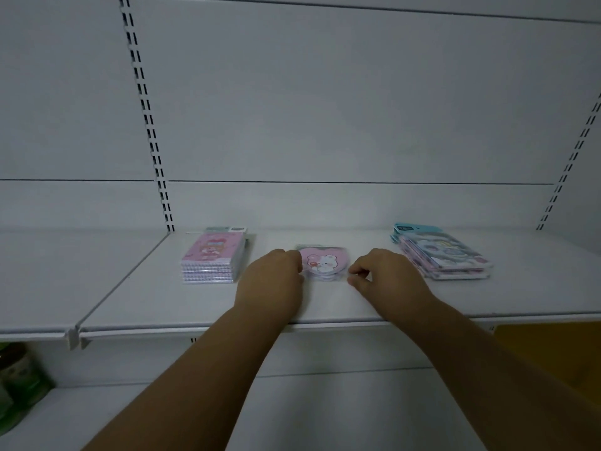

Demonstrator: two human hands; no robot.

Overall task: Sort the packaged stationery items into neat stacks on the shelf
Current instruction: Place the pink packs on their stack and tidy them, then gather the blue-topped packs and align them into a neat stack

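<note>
Heart-shaped packs [325, 263], pink with a white bear printed on top, sit in a small stack near the middle of the white shelf [201, 304], between two other piles. Both forearms reach up and forward from the bottom of the view, crossing the shelf's front edge, and the hands flank this stack.

The left hand [271, 281] lies knuckles up with its fingers curled over at the stack's left edge; the fingertips are hidden behind the knuckles, so whether they grip the packs or only touch them cannot be told. The right hand [379, 276] rests just beside the stack's right edge, fingers bent inward and the thumb and forefinger drawn close together near the lower right corner of the packs. Whether it pinches the wrapper or merely sits against it is unclear at this blur.

To the left, well apart from the hands, a squared stack of pink spiral notebooks [213, 258] lies flat near the back panel. To the right, a looser pile of blue-and-lilac packs [442, 255] is fanned slightly, its edges not aligned.

Below the shelf, a lower level holds green containers [19, 382] at the far left, and something yellow [549, 353] shows at the right.
</note>
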